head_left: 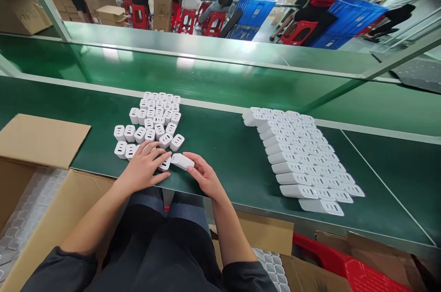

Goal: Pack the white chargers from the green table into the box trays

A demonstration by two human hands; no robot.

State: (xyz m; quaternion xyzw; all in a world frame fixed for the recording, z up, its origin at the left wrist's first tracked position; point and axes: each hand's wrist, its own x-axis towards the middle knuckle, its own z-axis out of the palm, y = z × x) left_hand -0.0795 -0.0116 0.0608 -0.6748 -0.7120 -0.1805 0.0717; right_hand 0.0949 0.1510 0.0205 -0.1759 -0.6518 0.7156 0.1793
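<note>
My right hand (pixel 204 175) pinches a white USB charger (pixel 183 162) between thumb and fingers, tilted on its side just above the green bench top. My left hand (pixel 145 167), fingers spread, rests over the front chargers of a loose group and hides some of them. The chargers in this group (pixel 150 134) stand upright, each with two dark slots on top. To the right lies a tight slanted block of the same white chargers (pixel 303 158), packed in rows, slots showing.
An open carton (pixel 44 142) with clear trays stands at the left, its flap over the bench edge. Below the right side are another carton (pixel 267 232) and a red plastic stool (pixel 358 271). A raised green ledge (pixel 213 76) runs behind; several people sit beyond.
</note>
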